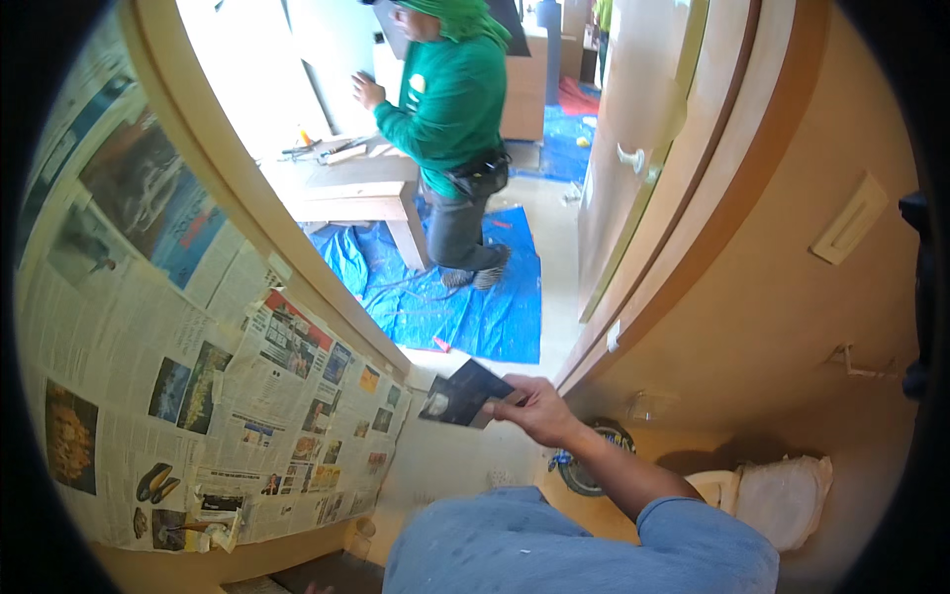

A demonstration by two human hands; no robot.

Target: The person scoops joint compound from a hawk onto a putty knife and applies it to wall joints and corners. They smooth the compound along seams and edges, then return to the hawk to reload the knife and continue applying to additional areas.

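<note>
**Blue shirt [515, 544] looming closest, dark flat pieces [460, 391] jutting from the right hand [539, 411]**

Well left of the grip, newspaper sheets [198, 342] are covering a wall. Lower left of it, the left hand [316, 588] is barely showing at the bottom edge; I cannot tell whether it is holding anything. Beyond the grip, a low bench [371, 175] is standing over blue sheeting [445, 312], and a co-worker in green [455, 109] is facing left beside it. The right thumb and fingers are pinching the dark pieces, which are fanning out leftward. Just right of the grip, a dark round wheel [582, 480] is sitting partly behind the forearm; farther right, a pale bundle [784, 503] is resting.
</note>
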